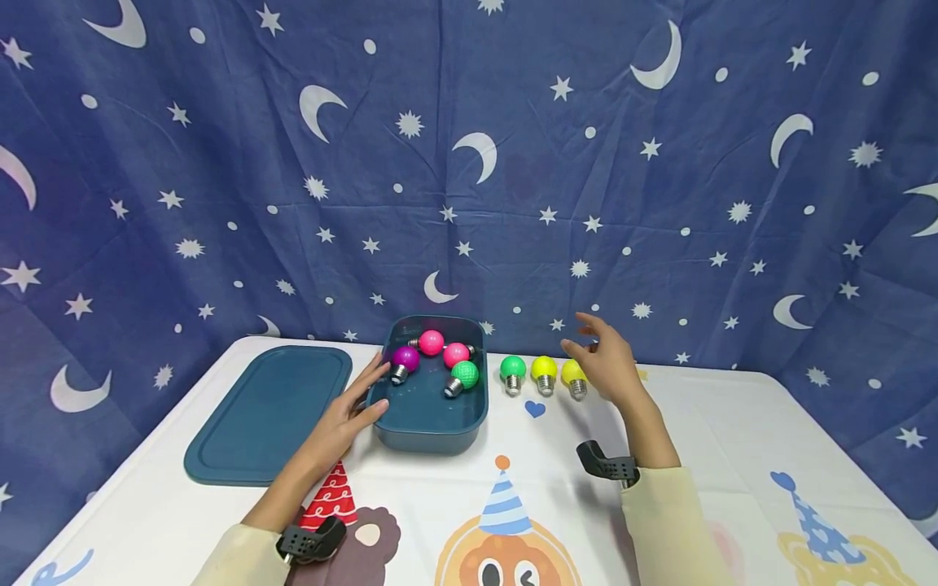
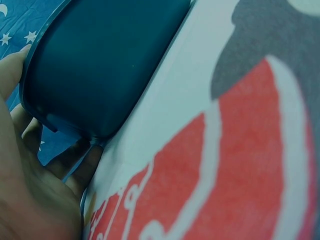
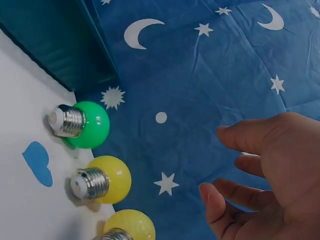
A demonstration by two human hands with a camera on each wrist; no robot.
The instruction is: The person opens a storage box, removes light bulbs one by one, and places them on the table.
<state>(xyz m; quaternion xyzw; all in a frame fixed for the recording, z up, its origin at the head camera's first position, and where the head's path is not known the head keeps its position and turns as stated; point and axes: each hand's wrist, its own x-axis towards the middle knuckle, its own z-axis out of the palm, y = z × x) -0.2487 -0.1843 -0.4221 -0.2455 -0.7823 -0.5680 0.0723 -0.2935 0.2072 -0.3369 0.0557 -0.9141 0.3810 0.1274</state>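
Note:
My left hand [image 1: 340, 423] rests against the left side of a dark teal plastic box [image 1: 428, 439], its fingers spread along the wall and fingertips at the rim. Inside the box lie a purple light bulb [image 1: 406, 358], two pink bulbs [image 1: 431, 343] and a textured green bulb [image 1: 465, 374]. To the right of the box, a smooth green bulb [image 1: 513, 368] and two yellow bulbs [image 1: 545, 370] stand in a row, screw bases towards me. My right hand [image 1: 607, 358] hovers near the rightmost yellow bulb [image 1: 573, 374], fingers loosely bent and parted, with nothing between them.
A flat teal lid [image 1: 271, 415] lies left of the box. The white tablecloth [image 1: 410, 488] carries printed cartoon figures in party hats. Behind the table hangs a blue curtain [image 1: 513, 179] with white moons and stars, close to the box and bulbs.

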